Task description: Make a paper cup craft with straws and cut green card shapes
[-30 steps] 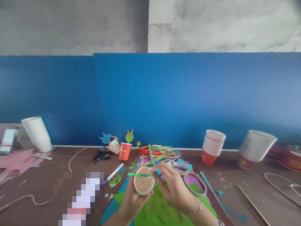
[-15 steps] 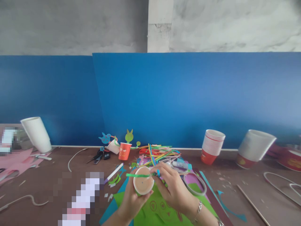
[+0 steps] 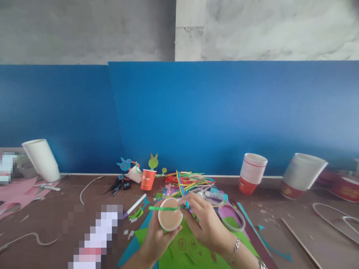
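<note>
My left hand is wrapped round a paper cup, its open mouth turned up toward me. My right hand pinches a green straw by its right end, beside the cup's rim. The straw lies across the cup's mouth and sticks out past the left rim. Between my right fingers shows a small blue piece; whether it belongs to the straw I cannot tell. Under both hands lies a green paper sheet with a face drawn on it.
Behind my hands lies a pile of coloured straws, left of which stands a red cup with a green rabbit-head cutout. Stacked cups are at the right. A marker, scissors and a tape roll lie around.
The view has shifted very slightly. Both hands, the cup and the straw keep nearly the same places relative to each other.
</note>
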Demonstrator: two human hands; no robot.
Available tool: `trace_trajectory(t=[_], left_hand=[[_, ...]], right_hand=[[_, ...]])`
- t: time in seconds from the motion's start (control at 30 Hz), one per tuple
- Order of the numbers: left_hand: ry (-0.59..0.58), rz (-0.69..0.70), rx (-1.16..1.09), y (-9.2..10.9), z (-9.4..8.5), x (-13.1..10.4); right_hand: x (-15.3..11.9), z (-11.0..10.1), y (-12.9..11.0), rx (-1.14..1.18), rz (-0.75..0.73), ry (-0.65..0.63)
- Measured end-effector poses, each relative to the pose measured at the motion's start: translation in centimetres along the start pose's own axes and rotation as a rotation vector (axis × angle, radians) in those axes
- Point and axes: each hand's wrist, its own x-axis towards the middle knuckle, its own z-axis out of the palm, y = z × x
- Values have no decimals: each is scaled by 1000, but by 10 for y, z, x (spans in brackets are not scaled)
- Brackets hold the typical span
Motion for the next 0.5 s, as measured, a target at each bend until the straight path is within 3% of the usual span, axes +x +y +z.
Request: trace_trajectory(t=[0.2,0.37,0.5], left_hand=[[34,38,8,3,1,1],[13,-48,-76,3,2,-2],[-19,-106,-209,8,-1,-2]], right_hand=[[-6,8,8,-35,13,-53],[-6,16,9,-68,59,-83],[-5,10,2,7,182,-109]])
